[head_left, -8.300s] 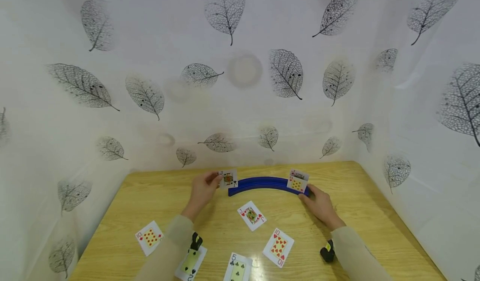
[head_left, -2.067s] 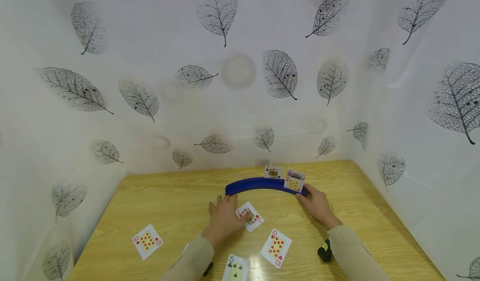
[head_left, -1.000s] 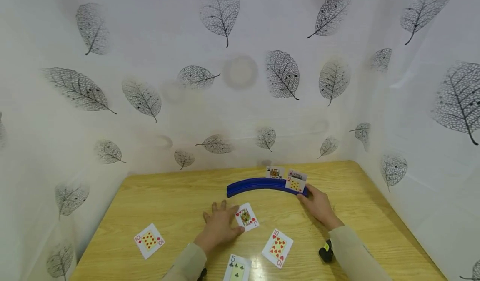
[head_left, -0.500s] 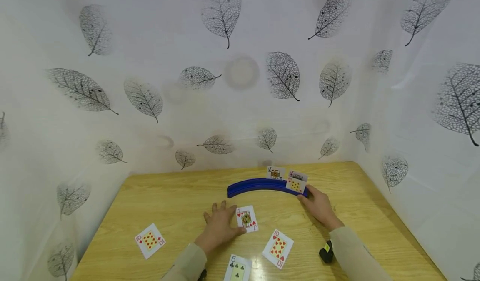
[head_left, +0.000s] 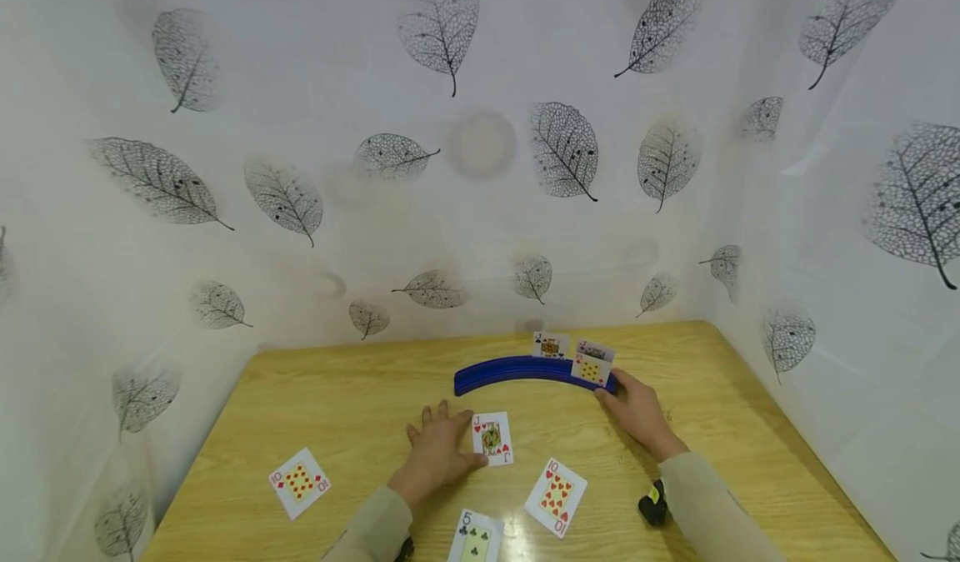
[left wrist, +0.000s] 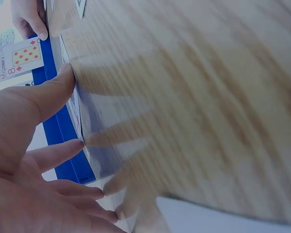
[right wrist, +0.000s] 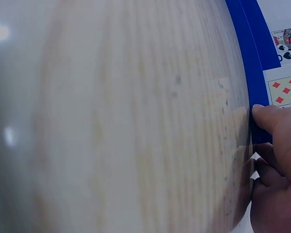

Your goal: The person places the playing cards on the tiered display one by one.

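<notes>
The jack of hearts [head_left: 492, 439] lies face up at mid-table. My left hand [head_left: 437, 452] is spread low at its left side, thumb [left wrist: 63, 80] and index finger extended to touch its edges. Behind it curves a blue card holder [head_left: 510, 368]. My right hand [head_left: 640, 410] grips the holder's right end, thumb in front and fingers partly hidden behind. Several cards stand in the holder: an eight of diamonds [head_left: 591, 370] in front, a jack [head_left: 596, 348] mostly covered behind it, and a black-suited jack [head_left: 550, 344] further left.
Face up on the wooden table [head_left: 360, 378] lie the ten of diamonds [head_left: 300, 482], ten of hearts [head_left: 556, 497] and five of clubs [head_left: 476, 537]. A black object with a yellow patch [head_left: 653, 502] sits by the right forearm. A leaf-patterned curtain [head_left: 480, 212] surrounds the table.
The black-suited jack went from my left hand into the holder. My left hand then moved down to the jack of hearts, which has turned straighter. The right hand keeps its hold.
</notes>
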A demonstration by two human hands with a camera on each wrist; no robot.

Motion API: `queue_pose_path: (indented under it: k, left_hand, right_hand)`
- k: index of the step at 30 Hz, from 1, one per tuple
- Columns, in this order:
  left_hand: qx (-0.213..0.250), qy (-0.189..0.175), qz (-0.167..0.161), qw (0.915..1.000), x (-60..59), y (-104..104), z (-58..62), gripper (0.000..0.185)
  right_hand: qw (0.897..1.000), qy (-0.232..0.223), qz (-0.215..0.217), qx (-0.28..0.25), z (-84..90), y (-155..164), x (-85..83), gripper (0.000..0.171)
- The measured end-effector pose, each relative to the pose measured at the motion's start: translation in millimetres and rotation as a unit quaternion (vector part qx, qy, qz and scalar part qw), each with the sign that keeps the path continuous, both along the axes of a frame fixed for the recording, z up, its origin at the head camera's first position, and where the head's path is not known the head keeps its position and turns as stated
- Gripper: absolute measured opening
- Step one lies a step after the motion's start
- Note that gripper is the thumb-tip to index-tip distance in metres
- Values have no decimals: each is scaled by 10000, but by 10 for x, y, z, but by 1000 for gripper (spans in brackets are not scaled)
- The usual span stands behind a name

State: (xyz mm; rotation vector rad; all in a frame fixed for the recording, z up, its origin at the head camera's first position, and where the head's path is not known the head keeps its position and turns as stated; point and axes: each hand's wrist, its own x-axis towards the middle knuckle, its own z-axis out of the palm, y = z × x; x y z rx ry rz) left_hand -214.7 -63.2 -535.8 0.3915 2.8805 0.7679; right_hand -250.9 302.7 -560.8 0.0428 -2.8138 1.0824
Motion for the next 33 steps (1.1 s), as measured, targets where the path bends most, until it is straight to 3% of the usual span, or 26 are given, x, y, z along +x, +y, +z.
queue_pose_path:
  k: [9, 13, 19, 26, 33]
  left_hand:
    - [830, 258, 20, 9962, 15, 13, -54, 80]
    - [1393, 117, -92, 9901, 20, 21, -71, 79]
    - [1910, 86, -79, 9815, 30, 59, -78, 58]
    - [2293, 512, -126, 9719, 30, 100, -81, 35]
    - [2775, 350, -298, 9596, 6, 118, -59, 27]
  right_hand:
    - [10000, -13, -4, -13, 1, 0, 4, 55]
    - [10000, 7, 2, 2, 1, 1, 7, 55]
    - [10000, 52, -21, 64, 0, -7, 17, 56]
    - [9999, 75, -9, 68, -10, -27, 24, 57]
    - [10000, 64, -34, 57, -8, -18, 21, 57]
